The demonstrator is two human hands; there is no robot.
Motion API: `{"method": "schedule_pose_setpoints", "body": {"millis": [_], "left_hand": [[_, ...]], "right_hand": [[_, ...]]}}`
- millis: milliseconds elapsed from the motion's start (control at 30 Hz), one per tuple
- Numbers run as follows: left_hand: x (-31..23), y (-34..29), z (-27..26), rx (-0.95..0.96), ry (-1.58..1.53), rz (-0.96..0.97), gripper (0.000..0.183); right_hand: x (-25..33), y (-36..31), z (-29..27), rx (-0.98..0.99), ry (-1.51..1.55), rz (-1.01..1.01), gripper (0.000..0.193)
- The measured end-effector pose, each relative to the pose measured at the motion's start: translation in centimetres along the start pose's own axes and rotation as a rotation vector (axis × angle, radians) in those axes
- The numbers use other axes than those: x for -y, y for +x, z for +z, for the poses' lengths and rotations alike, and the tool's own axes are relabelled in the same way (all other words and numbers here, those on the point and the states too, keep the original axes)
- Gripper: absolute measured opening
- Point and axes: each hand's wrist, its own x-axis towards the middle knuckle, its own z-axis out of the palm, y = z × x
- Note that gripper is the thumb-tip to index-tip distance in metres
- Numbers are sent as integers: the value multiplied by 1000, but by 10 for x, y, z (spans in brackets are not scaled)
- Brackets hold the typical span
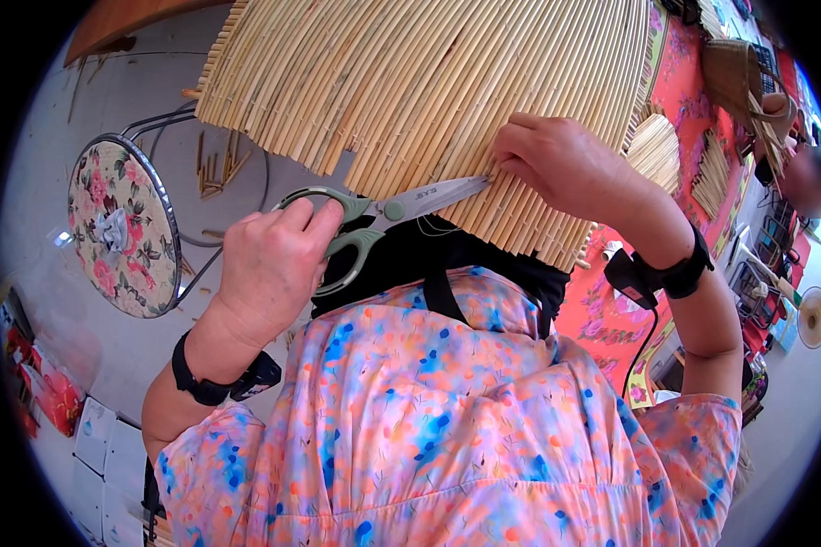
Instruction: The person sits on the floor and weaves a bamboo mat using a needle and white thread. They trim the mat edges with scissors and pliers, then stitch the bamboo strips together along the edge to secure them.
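A mat of straw-coloured reed stalks (pixel 410 82), tied side by side, spreads out before me, its near edge over my lap. In my left hand (pixel 278 260) is a pair of scissors (pixel 395 211) with green handles. Their blades look closed or nearly so and point right across the near part of the mat. Just past the blade tips, my right hand (pixel 566 164) rests on the stalks, thumb and fingers pinched together. What lies between those fingertips is hidden. A thin loose thread (pixel 440 230) loops below the blades.
A round stool (pixel 123 228) with a flowered seat stands at the left. Cut stalks (pixel 214 173) lie on the floor beside it. Red flowered cloth (pixel 611 314) extends along the right, with stalk bundles (pixel 655 150) and a woven bag (pixel 730 77). Another person (pixel 812 180) is at the far right.
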Motion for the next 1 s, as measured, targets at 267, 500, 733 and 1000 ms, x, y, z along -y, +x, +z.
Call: {"method": "schedule_pose_setpoints", "body": {"millis": [267, 500, 733, 1000], "left_hand": [[2, 0, 0, 42, -30, -22, 44], [2, 0, -2, 43, -169, -28, 39], [15, -2, -5, -272, -273, -111, 38], [1, -11, -18, -16, -108, -181, 49]], "right_hand": [[-5, -28, -38, -240, -10, 132, 10], [-51, -121, -73, -677, 583, 525, 15], [-129, -220, -8, -640, 113, 944, 22], [-150, -223, 67, -217, -271, 1300, 19]]}}
